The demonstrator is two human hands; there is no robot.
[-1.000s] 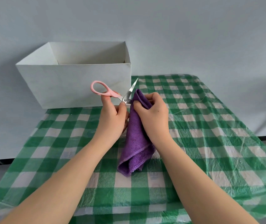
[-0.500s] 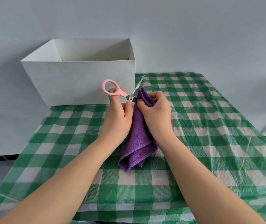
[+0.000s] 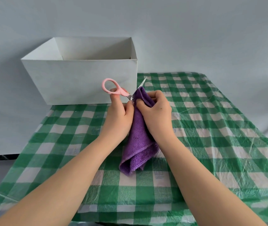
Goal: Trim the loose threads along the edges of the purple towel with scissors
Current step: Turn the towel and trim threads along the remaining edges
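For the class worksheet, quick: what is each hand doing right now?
Left hand: closed, holding the scissors at the towel's top edge.
Right hand: closed, holding the towel upright near its top.

Scissors [image 3: 113, 90] at purple towel [image 3: 138, 136] edge

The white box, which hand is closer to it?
Left. The left hand holds the scissors right in front of the box, near its right corner. The right hand grips the towel further right, past that corner.
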